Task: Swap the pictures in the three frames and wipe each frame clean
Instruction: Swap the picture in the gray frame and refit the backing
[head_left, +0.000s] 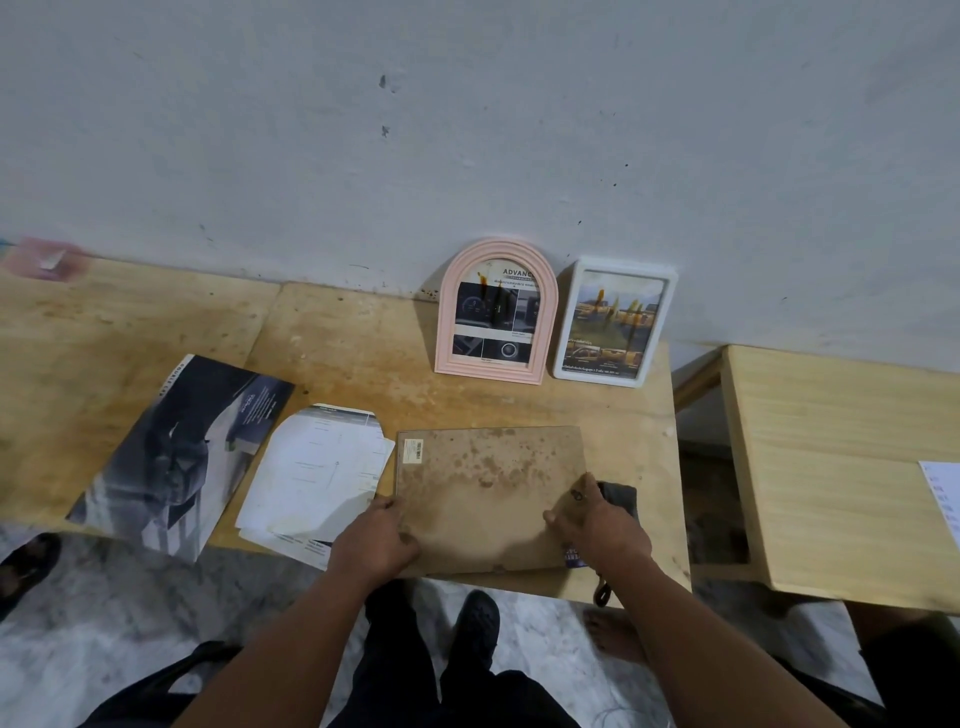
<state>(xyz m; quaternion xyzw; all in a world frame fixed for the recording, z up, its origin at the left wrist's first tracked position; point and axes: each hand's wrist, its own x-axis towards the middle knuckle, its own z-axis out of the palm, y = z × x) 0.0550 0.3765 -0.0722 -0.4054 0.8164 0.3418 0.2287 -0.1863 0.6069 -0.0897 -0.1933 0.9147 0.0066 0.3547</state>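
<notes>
A large frame lies face down on the wooden table (363, 353), showing its stained brown backing board (488, 483). My left hand (376, 540) presses on the board's near left corner. My right hand (597, 525) grips the near right edge of it. A dark grey cloth (621, 499) lies just behind my right hand. A pink arched frame (496, 312) and a white rectangular frame (613, 322) stand against the wall, each with a car picture inside.
A dark car brochure (182, 452) and white cut paper sheets (317, 473) lie to the left of the board. A second wooden table (831, 467) stands to the right across a gap. My feet are below the table's front edge.
</notes>
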